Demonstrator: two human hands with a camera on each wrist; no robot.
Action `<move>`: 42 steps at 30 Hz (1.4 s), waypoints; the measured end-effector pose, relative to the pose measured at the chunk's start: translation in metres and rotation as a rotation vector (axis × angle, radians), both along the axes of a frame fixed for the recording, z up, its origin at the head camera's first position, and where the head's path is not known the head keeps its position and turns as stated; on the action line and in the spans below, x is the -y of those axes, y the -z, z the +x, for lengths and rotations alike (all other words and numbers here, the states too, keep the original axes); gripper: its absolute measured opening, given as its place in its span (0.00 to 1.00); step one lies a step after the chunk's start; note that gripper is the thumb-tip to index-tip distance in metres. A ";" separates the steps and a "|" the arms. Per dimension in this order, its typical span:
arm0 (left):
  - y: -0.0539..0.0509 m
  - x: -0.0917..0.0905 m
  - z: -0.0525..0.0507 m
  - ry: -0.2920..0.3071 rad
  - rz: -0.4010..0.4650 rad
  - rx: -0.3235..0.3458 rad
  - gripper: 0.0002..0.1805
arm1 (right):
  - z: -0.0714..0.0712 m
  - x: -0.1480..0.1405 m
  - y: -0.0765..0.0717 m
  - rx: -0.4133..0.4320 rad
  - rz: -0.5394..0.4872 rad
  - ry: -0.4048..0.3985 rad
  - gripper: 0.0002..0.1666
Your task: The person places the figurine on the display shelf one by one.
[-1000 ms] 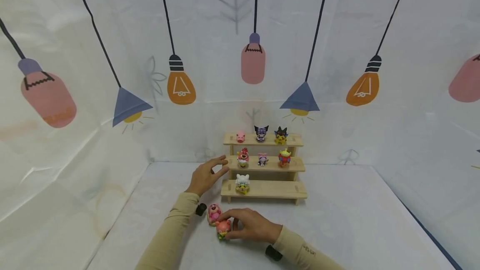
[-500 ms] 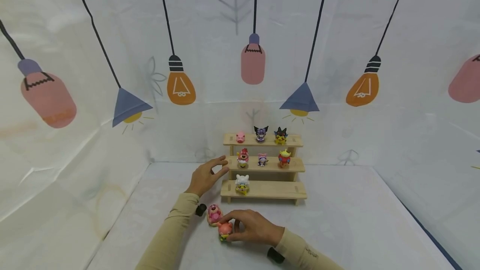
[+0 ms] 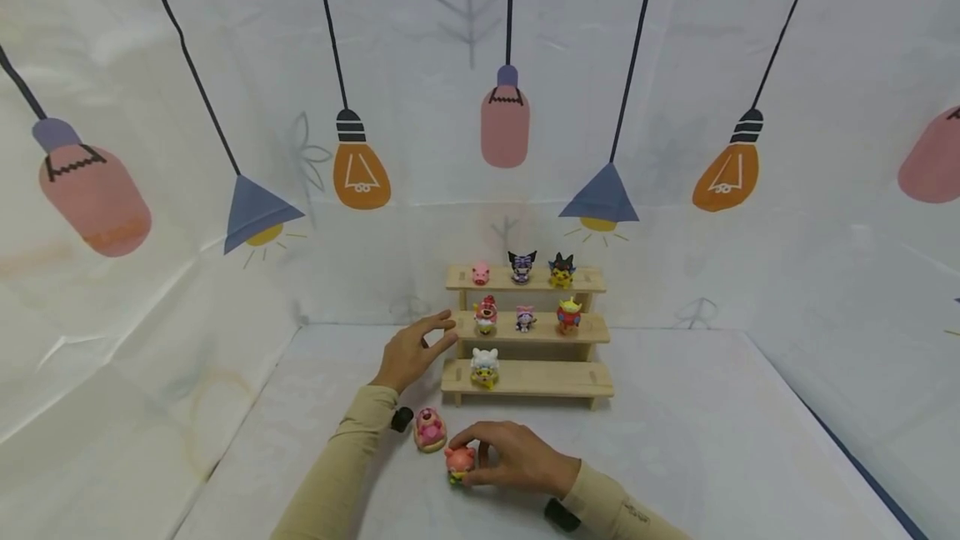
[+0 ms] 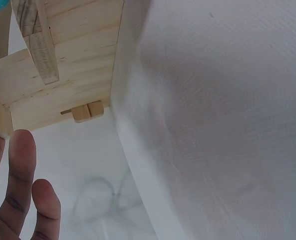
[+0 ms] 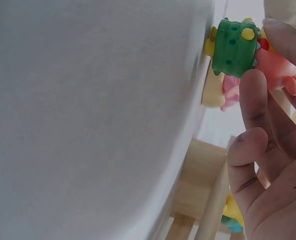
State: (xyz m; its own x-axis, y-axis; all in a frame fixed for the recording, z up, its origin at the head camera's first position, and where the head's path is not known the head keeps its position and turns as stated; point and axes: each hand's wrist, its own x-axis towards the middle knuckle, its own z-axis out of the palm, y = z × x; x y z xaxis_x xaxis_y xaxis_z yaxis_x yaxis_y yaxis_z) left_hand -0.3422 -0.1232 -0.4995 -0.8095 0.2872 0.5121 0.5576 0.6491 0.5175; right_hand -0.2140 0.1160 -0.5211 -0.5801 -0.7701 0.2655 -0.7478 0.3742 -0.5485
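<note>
My right hand [image 3: 517,457] pinches a small figurine [image 3: 460,463] with a coral-pink eared head between thumb and fingers, low over the white table. In the right wrist view the figurine's green body [image 5: 235,47] with yellow knobs shows. Just left of it a pink bear figurine [image 3: 430,430] sits on a tan base, apart from the held one. My left hand [image 3: 411,352] has its fingers extended at the left end of the wooden three-tier shelf [image 3: 543,379]. In the left wrist view its fingertips [image 4: 23,145] lie at the shelf's edge; firm contact is hard to tell.
On the bottom tier stands a white-hooded figurine [image 3: 485,367], at the left. The middle tier bears three figurines, among them a red-and-green one [image 3: 568,317]. Three more stand on top, including a pink pig [image 3: 481,274]. A printed white backdrop [image 3: 420,257] hangs behind.
My right hand has drawn the coral-headed figurine a little to the right and toward me, opening a gap from the pink bear. The left hand has stayed at the shelf.
</note>
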 end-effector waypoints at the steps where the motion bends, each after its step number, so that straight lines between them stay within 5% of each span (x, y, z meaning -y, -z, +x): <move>1: 0.000 0.000 0.000 -0.002 -0.002 0.002 0.20 | 0.001 -0.001 -0.001 0.005 0.000 0.004 0.25; 22: -0.002 -0.001 0.001 -0.003 -0.002 0.000 0.19 | 0.013 -0.041 -0.005 -0.055 -0.092 0.073 0.28; 42: 0.000 0.000 -0.001 0.003 0.002 -0.011 0.18 | -0.008 -0.081 -0.028 -0.075 -0.180 0.258 0.28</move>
State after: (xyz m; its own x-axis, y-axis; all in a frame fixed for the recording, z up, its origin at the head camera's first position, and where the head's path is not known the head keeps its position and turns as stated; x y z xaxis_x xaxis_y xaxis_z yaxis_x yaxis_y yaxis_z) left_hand -0.3435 -0.1236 -0.4998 -0.8031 0.2889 0.5211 0.5651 0.6465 0.5125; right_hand -0.2225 0.1970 -0.4930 -0.7233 -0.5371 0.4340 -0.6821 0.4581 -0.5699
